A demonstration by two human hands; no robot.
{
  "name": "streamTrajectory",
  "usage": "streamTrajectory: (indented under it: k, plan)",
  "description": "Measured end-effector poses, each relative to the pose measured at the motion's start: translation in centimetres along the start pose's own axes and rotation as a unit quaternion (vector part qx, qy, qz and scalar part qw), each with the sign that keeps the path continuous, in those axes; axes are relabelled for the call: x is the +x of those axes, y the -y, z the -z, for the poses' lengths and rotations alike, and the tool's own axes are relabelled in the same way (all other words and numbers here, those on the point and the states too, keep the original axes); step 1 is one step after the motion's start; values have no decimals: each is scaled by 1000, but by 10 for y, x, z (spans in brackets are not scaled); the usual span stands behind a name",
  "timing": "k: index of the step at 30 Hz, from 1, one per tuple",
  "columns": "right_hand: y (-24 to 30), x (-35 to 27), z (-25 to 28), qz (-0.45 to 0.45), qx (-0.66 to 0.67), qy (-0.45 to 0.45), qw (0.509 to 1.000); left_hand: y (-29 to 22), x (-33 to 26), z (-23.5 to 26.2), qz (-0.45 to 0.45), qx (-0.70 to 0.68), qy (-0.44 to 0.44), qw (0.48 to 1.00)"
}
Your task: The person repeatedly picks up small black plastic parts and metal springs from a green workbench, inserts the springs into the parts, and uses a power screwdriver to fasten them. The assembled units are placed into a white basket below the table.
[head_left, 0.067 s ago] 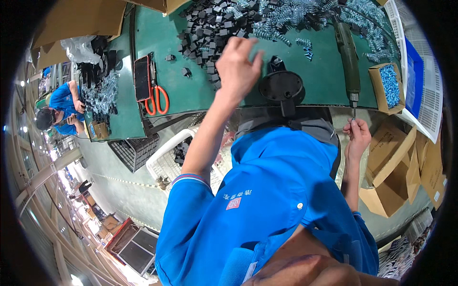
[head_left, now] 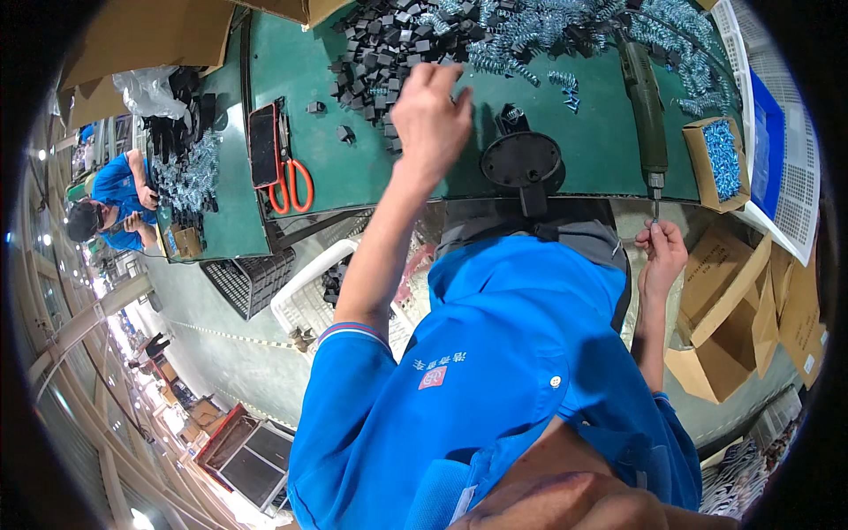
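Over the near edge of a pile of small black plastic blocks [head_left: 380, 62], my left hand [head_left: 430, 119] reaches with its fingers bent and its thumb apart. No object shows in it. To its right, a black oval plastic part [head_left: 521, 159] with a stem lies at the table's front edge. My right hand [head_left: 662, 252] is beyond the table edge, with thumb and fingertips pinched at the bit tip of a dark green electric screwdriver [head_left: 643, 115]. Whatever sits in that pinch is too small to make out.
Blue-silver springs [head_left: 530, 35] are heaped at the back. A small carton of blue screws [head_left: 723, 159] stands at the right, by a blue tray [head_left: 767, 141]. A phone [head_left: 262, 146] and orange-handled scissors [head_left: 290, 181] lie left. Another person [head_left: 115, 194] works at the far left.
My left hand has shifted slightly left and away from me, toward the black blocks. My right hand stays at the screwdriver tip.
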State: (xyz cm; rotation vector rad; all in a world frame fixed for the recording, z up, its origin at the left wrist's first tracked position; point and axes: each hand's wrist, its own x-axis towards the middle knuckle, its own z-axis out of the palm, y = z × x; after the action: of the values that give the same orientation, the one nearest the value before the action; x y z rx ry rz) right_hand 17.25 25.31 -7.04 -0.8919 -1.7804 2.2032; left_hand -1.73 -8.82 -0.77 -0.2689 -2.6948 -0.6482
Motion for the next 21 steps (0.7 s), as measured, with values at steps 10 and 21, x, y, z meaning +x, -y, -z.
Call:
streamTrajectory:
  k: [10,21]
  plan:
    - [5,-6,-11,15,-2,-37,999,22,18,-31,-22,251,30,967]
    - [3,-5,-3,53,-40,-22,998,22,21,-31,-15,218,56,974]
